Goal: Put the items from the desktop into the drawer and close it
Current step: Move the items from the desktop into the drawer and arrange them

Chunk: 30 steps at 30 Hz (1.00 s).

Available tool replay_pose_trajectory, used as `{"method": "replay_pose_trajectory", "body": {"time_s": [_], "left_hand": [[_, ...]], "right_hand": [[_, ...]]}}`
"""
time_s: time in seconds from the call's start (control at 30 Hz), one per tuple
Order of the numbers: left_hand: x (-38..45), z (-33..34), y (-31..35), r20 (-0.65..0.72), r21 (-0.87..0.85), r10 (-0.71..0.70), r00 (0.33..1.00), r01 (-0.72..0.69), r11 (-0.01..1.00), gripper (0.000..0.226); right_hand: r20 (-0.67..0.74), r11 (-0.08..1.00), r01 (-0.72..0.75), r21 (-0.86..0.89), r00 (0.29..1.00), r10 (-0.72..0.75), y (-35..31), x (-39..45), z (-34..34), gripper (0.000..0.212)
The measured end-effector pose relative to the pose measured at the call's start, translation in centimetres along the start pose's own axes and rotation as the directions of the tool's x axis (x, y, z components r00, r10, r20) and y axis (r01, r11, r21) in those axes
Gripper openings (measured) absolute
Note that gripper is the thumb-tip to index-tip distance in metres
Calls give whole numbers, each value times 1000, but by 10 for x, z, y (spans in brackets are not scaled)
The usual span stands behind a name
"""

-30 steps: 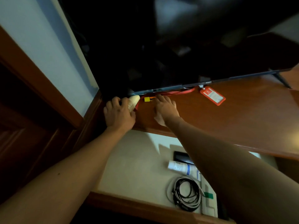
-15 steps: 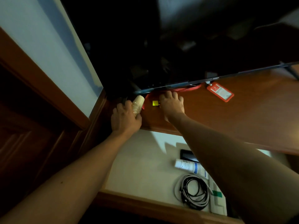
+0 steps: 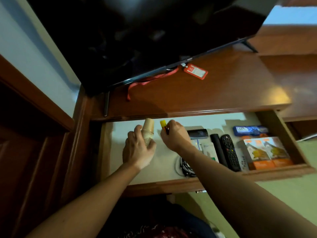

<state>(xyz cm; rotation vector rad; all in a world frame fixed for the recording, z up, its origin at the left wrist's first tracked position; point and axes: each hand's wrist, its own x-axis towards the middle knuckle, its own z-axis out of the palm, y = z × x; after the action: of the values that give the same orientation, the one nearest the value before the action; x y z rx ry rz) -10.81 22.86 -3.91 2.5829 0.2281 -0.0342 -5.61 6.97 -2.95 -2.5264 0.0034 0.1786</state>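
Dim room, warm light glancing off a polished reddish-brown wooden bench point(image 3: 214, 93) set against a pale wall point(image 3: 25, 48). Dark wood panelling point(image 3: 30, 152) at the left edge, greenish floor point(image 3: 283, 194) below at the right. Big black television point(image 3: 145, 31) tilted over the rear of the bench, one thin stand foot point(image 3: 249, 46) showing at the far right. Red lanyard point(image 3: 151, 79) trailing from under the screen across the bench, ending in a red badge holder point(image 3: 195, 71) lying flat on the wood.

Beneath the bench edge, drawer point(image 3: 171, 182) pulled wide open, pale liner inside. Left hand point(image 3: 139, 150) over the left part of the drawer, fingers point(image 3: 137, 130) curled round a stack of ribbed paper cups point(image 3: 148, 130), stack upright and slightly tilted, held above the liner. Right hand point(image 3: 175, 136) just beside it, fingers pinching a small yellow-tipped item point(image 3: 163, 125), kind unclear, also above the liner near the back of the drawer.

Already lying in the drawer, right of the hands: a small black device point(image 3: 198, 133), a white tube point(image 3: 208, 149) partly hidden by the forearm, a coiled black-and-white cable point(image 3: 184, 166), a black cylinder point(image 3: 217, 146), a black remote point(image 3: 229, 152), orange boxes point(image 3: 267, 153) and a blue packet point(image 3: 250, 130) at the back right corner.
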Motion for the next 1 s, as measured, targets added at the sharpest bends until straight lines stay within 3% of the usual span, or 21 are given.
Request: {"method": "replay_pose_trajectory", "body": {"time_s": [0.17,0.37,0.73,1.0], "left_hand": [[-10,24,-4,278,-109,-124,953,159,981,71],[-12,48,-15,464,-99,-255,848,336,937,76],[-11,65,-8,491,-117,-217,843,310,943,90],[-11,62,-2,571,-126,-215,792,343,931,63]], "right_hand": [[215,984,-174,-47,960,180,28,-41,19,38],[355,961,-214,-178,896,265,38,-50,35,41],[337,921,-174,-349,894,297,47,-52,42,26],[326,919,-167,-357,900,290,55,-53,28,38]]}}
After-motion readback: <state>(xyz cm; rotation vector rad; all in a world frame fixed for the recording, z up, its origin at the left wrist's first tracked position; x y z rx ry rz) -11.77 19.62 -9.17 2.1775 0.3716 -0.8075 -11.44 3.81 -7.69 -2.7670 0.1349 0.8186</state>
